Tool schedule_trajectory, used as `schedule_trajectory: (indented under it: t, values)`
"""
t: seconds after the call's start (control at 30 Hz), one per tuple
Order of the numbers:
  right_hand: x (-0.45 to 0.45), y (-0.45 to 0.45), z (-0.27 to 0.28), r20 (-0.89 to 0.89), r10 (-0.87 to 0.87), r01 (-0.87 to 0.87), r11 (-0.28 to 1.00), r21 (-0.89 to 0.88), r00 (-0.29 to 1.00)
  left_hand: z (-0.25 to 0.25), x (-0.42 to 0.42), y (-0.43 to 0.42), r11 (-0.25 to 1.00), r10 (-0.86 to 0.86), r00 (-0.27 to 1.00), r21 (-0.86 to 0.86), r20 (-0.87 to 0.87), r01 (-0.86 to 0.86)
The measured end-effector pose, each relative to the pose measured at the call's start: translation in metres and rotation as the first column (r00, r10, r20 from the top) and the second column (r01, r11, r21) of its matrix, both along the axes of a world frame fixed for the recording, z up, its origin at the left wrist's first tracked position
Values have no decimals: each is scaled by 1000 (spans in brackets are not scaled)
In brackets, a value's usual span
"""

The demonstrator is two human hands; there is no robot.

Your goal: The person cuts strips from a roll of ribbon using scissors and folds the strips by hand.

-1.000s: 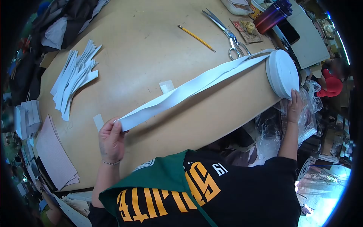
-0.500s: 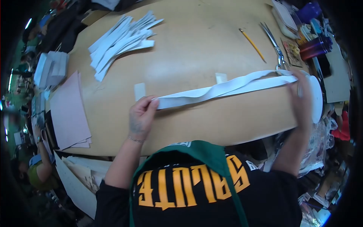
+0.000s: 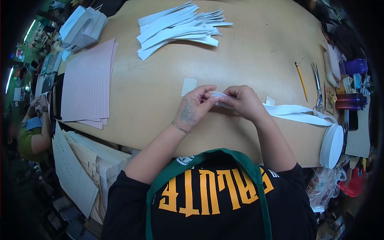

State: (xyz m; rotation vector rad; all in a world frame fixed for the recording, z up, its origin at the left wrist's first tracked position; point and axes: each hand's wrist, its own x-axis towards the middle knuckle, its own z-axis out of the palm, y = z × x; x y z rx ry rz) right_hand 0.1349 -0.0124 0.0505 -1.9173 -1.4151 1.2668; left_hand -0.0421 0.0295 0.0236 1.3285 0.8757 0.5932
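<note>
A flat white elastic band [image 3: 290, 110] runs in a double length from the white roll [image 3: 332, 146] at the table's right edge to my hands. My left hand [image 3: 196, 104] is closed, its thumb and fingers pinching the folded end of the band. Right beside it, my right hand [image 3: 242, 102] is closed on the same band, fingertips nearly meeting the left ones. Part of the band between and under my fingers is hidden. Just behind my left hand, a small pale rectangle [image 3: 189, 86] lies on the table, and another pale rectangle [image 3: 270, 101] lies by my right wrist.
A pile of cut white strips [image 3: 176, 30] lies at the back. Pink sheets [image 3: 88, 86] and a white box-like stack [image 3: 82, 30] are at the left. A pencil [image 3: 301, 81], scissors [image 3: 318, 90] and a dark tumbler [image 3: 350, 101] are at the right. Another person's arm [image 3: 43, 130] shows far left.
My right hand has come from the roll at the right to beside my left hand and now grips the band there. The view has shifted, so the table things appear moved.
</note>
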Motion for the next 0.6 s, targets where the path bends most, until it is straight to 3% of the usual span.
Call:
schedule_trajectory:
  t: [0.17,0.4,0.6]
  values:
    - [12,9,-14,-140,-16,9,999,-46,990,-11,1,5,977,51,994,-209,101,-29]
    - [14,11,-15,-205,-65,49,995,-85,977,-8,8,2,976,119,991,-189,66,-105]
    - [9,13,-13,-153,-65,52,995,-88,986,-7,7,1,981,132,991,-149,30,-126]
